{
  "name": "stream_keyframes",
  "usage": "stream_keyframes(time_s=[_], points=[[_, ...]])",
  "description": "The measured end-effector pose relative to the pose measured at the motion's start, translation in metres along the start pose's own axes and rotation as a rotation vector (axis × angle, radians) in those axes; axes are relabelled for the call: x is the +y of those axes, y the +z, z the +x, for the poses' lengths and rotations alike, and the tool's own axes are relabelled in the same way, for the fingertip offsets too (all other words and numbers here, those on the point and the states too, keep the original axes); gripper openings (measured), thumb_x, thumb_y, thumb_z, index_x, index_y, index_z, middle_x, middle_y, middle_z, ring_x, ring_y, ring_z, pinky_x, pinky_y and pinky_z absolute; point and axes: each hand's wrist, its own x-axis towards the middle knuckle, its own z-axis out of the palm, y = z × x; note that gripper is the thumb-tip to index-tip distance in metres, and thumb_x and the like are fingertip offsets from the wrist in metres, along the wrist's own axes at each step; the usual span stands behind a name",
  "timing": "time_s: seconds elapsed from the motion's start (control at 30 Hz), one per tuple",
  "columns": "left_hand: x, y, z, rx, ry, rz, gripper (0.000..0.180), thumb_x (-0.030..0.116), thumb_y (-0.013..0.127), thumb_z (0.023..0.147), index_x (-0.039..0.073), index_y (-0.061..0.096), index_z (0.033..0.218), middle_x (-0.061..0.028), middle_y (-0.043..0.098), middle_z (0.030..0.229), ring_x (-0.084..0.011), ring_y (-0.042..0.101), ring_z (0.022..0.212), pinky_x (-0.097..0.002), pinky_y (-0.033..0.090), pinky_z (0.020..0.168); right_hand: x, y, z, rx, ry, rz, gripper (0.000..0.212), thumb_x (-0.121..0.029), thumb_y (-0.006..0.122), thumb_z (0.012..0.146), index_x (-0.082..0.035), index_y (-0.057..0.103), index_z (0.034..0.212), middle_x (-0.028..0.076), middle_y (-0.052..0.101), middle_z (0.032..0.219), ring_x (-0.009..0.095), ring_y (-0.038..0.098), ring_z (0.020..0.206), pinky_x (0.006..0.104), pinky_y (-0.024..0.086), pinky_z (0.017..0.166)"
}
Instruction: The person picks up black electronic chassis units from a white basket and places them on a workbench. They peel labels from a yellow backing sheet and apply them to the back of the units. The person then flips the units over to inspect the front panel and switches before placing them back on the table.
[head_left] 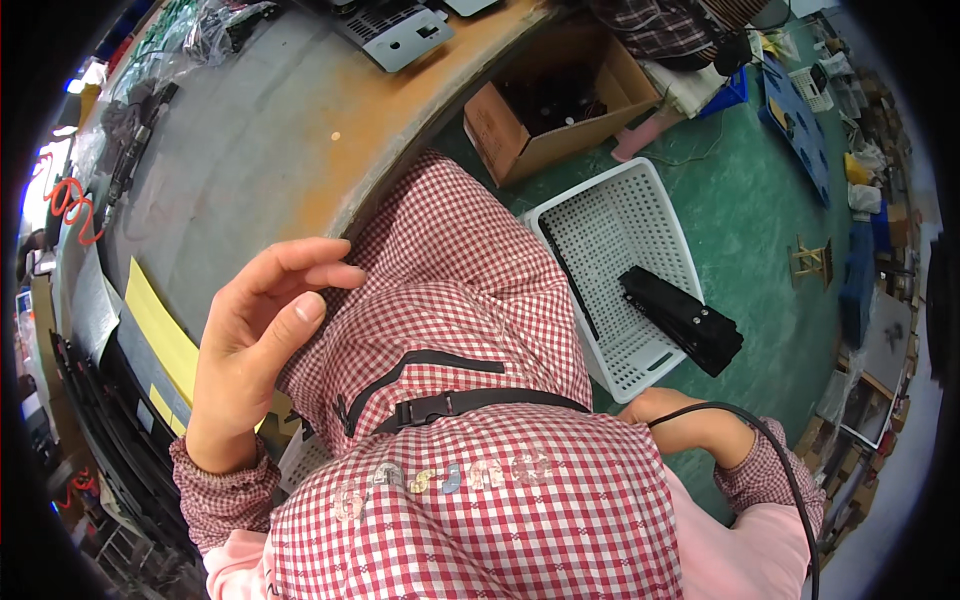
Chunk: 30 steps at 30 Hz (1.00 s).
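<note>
My left hand [262, 335] is raised beside the work table's edge, over my lap. Its fingers are loosely curved and apart, with nothing between them. Low at my right side is my right hand [662, 408], close to the near end of a white perforated basket [655, 190]. The checked apron [470, 480] hides its fingers, so I cannot tell whether it holds anything. A black elongated part [685, 318] with small shiny spots leans in the basket, one end sticking out over the rim. A black cable [775, 440] passes over my right wrist area.
The table [230, 150] curves along my left and front, with a grey metal housing [395, 35] at its far edge. Yellow strips [160, 325] lie to the left. A cardboard box [500, 135] of dark parts stands beyond the basket, near another person's checked clothing [665, 30].
</note>
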Motion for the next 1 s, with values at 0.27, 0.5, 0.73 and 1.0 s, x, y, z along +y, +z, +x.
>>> stream_keyframes(time_s=[0.27,0.5,0.73,1.0], points=[[-0.005,0.001,-0.009,0.032,-0.051,0.002,0.043,0.021,0.061,0.093,-0.003,0.056,0.129,-0.0115,0.068,0.112,-0.0182,0.06,0.113,-0.0327,0.037,0.106,0.068,0.036,-0.002,-0.266,0.15,0.117,0.051,-0.048,0.055,0.096,-0.002,0.073,0.084,0.01,0.066,0.066,0.02,0.065,0.06,0.0338,0.052,0.059],[-0.001,0.007,-0.003,-0.028,-0.071,0.015,0.043,0.02,0.059,0.094,-0.003,0.055,0.13,-0.0124,0.068,0.113,-0.0184,0.06,0.114,-0.0335,0.038,0.106,0.054,0.021,0.004,-0.392,0.373,0.51,0.051,-0.046,0.051,0.098,0.0,0.07,0.09,0.007,0.064,0.066,0.016,0.064,0.061,0.0291,0.054,0.061],[-0.008,0.027,-0.005,-0.12,-0.104,0.016,0.052,0.024,0.063,0.092,-0.005,0.051,0.134,-0.0144,0.065,0.118,-0.0231,0.058,0.118,-0.0364,0.036,0.109,0.085,0.004,0.015,-0.539,0.223,0.432,0.047,-0.046,0.054,0.099,-0.003,0.072,0.098,0.006,0.066,0.071,0.014,0.066,0.069,0.0294,0.055,0.064],[-0.006,0.115,0.041,-1.118,0.215,0.011,0.063,0.041,0.045,0.101,-0.006,0.043,0.144,-0.0262,0.043,0.147,-0.0407,0.038,0.139,-0.0526,0.027,0.114,0.083,0.019,0.017,-0.55,0.277,0.358,0.066,-0.061,0.047,0.096,-0.002,0.074,0.098,0.008,0.068,0.072,0.017,0.067,0.067,0.0293,0.057,0.063]])
